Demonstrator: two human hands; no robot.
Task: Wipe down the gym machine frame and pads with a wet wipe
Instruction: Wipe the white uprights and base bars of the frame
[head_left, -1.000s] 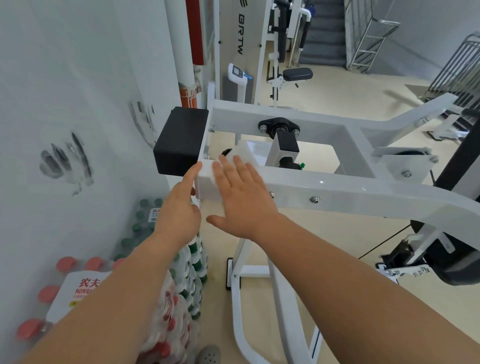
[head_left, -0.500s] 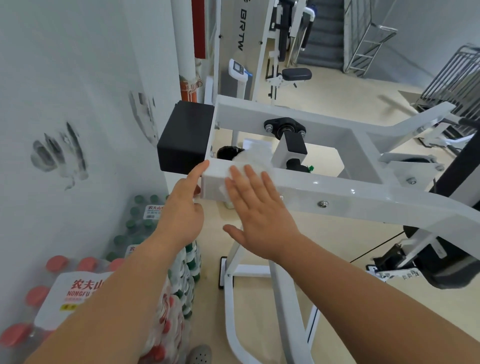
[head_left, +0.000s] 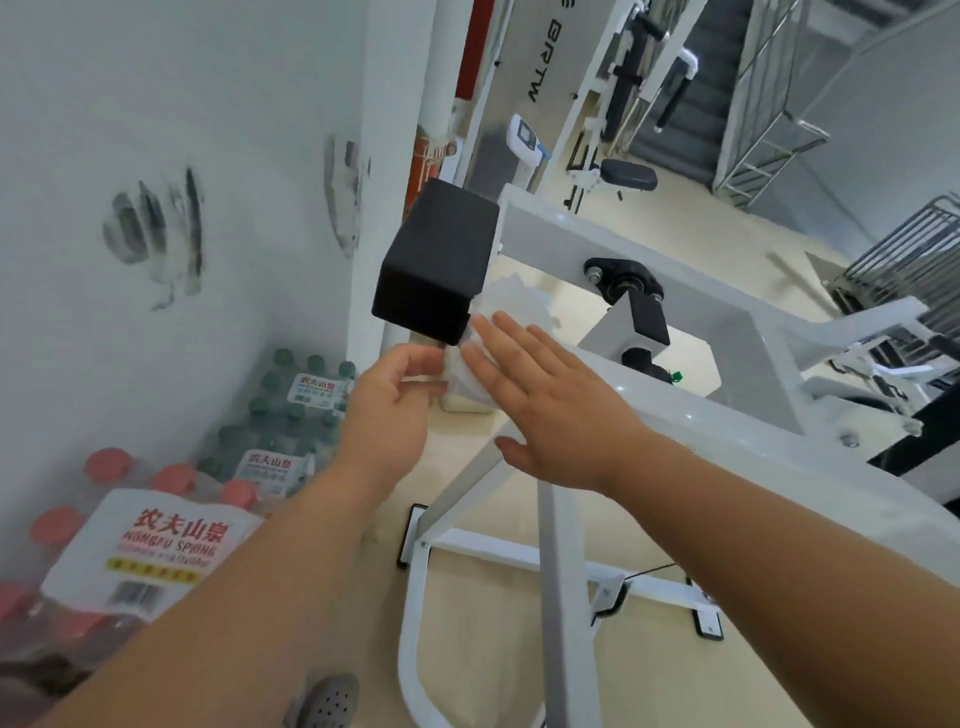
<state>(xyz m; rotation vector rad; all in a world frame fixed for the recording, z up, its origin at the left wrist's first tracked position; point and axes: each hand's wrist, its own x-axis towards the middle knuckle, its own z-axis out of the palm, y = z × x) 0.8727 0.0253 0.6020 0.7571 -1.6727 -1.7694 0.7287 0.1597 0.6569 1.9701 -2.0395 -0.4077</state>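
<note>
While the crumpled white wet wipe (head_left: 511, 304) is pressed by the straight-fingered right hand (head_left: 550, 410) onto the end of the white steel frame (head_left: 675, 395), just beside the black rectangular pad (head_left: 436, 270), the left hand (head_left: 395, 415) is held half-curled at the wipe's edge; whether it pinches cannot be told. Most frame and pad wiping is judged left.

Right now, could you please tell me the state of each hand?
Left hand: at the wet wipe's edge; grip cannot be told.
Right hand: open, pressing the wet wipe flat.
</note>
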